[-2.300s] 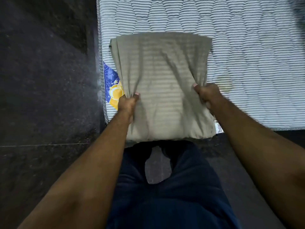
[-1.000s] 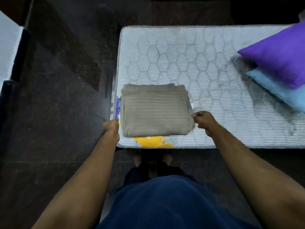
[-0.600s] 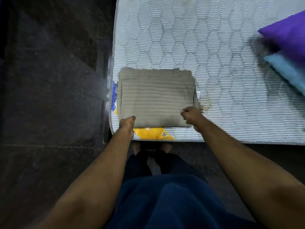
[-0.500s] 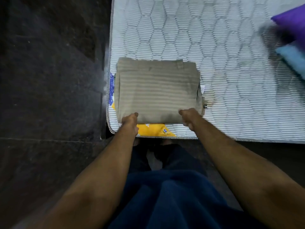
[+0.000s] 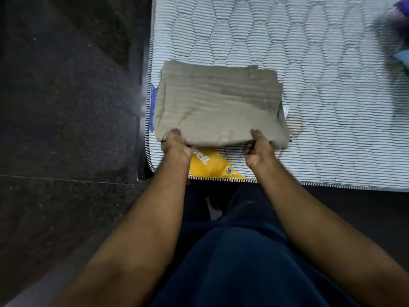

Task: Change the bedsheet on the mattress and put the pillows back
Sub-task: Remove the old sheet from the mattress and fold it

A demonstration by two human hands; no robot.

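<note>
A folded grey-beige bedsheet (image 5: 219, 103) lies on the near left corner of the bare striped mattress (image 5: 321, 74). My left hand (image 5: 176, 145) grips the sheet's near edge at its left end, thumb on top. My right hand (image 5: 257, 149) pinches the same edge toward its right end, and that edge is lifted slightly. A purple pillow (image 5: 398, 17) and a light blue pillow (image 5: 403, 57) show blurred at the right edge of the view.
A yellow and blue label (image 5: 210, 165) is printed on the mattress corner under the sheet. Dark stone floor (image 5: 66, 107) runs along the left side and in front of the mattress. My dark blue trousers (image 5: 239, 262) fill the bottom of the view.
The sheet was held up unfolded, then laid folded on the mattress corner. Both hands came in from its sides to its near edge and now grip it; the view has dropped closer.
</note>
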